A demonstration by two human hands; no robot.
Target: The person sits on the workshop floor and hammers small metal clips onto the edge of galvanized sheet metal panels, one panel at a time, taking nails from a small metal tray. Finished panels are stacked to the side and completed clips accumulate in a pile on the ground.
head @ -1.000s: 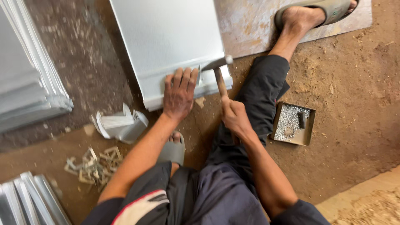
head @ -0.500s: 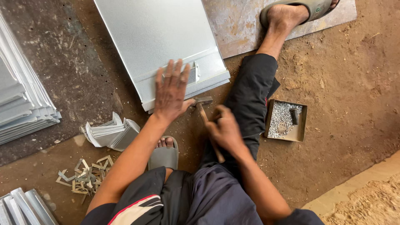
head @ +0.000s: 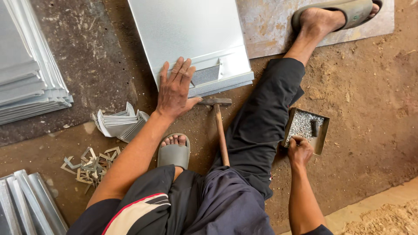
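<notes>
Dirt workshop floor [head: 370, 87], left hand [head: 174, 89] spread flat on metal sheet [head: 191, 35], right hand [head: 299, 150] pinching inside rivet tray [head: 322, 130].

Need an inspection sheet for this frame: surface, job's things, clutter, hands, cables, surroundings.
Surface: bare dirt floor, a worn flat board at the top.
Job's things: galvanised metal sheet with a small bracket at its near edge; hammer lying on the ground; small tray of rivets.
Clutter: folded metal pieces; offcut scraps.
Hands: left hand flat on the sheet; right hand at the tray's edge, empty as far as shown.
Cables: nothing seen.
Surroundings: stacked sheets at left, more at the lower left.
</notes>
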